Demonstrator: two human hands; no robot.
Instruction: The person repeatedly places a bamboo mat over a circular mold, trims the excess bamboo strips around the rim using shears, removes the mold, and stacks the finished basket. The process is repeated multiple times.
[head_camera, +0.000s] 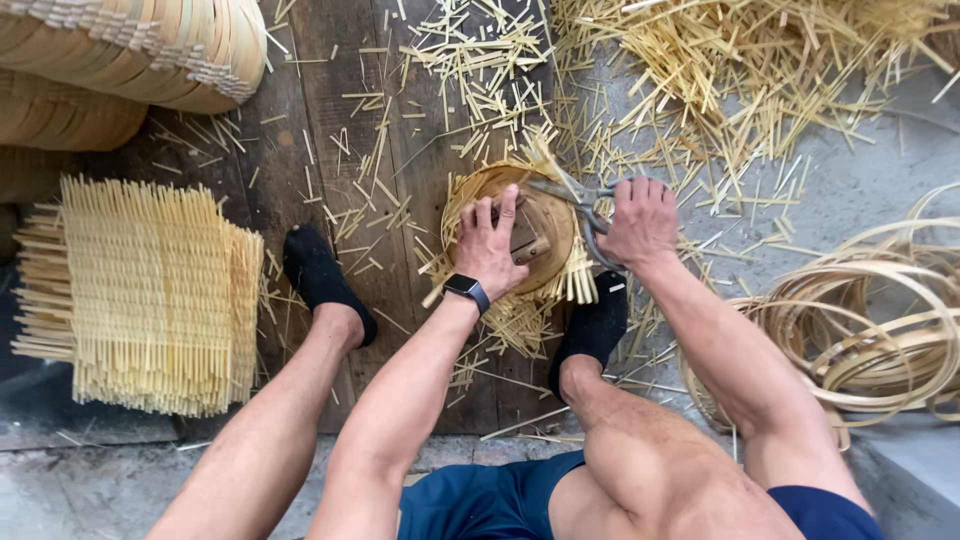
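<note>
Pale straw-yellow woven mats (140, 295) stacked at one side, strips crossing in a tight grid. Golden-tan round basket (520, 225), ragged yellow fringe at its rim. Steel-grey shears (585, 205). Black socks (318, 275), black wristwatch (467, 292), navy-blue shorts (480, 500). Dark brown planks (330, 130) littered with light yellow offcuts (740, 70); grey concrete floor (870, 170); cream-coloured coiled strips (880, 330).

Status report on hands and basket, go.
Left hand pressing the round woven basket. Right hand gripping shears at its rim. Bamboo offcuts all around.
</note>
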